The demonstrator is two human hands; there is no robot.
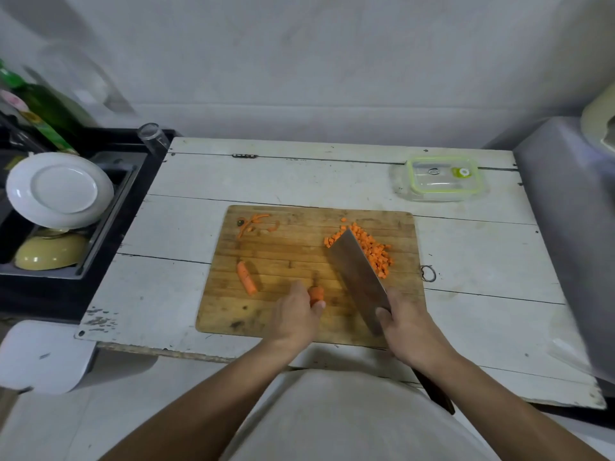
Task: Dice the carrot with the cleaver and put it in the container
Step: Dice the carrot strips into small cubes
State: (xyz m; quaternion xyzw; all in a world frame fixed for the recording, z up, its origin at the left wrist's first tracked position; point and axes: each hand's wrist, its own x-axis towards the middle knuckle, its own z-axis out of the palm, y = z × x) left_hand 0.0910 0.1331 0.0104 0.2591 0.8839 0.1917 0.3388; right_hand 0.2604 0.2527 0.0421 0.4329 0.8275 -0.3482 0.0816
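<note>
Soft, even, dimmish light; faint shadows, wide-angle bowing and motion blur toward the edges.

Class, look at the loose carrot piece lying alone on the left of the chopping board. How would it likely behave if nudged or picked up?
The carrot piece looks rounded and lies on its side, so a nudge would probably roll it across the chopping board. It keeps a straight shape, so it is likely stiff, not floppy. Being small, it should lift easily.
</note>
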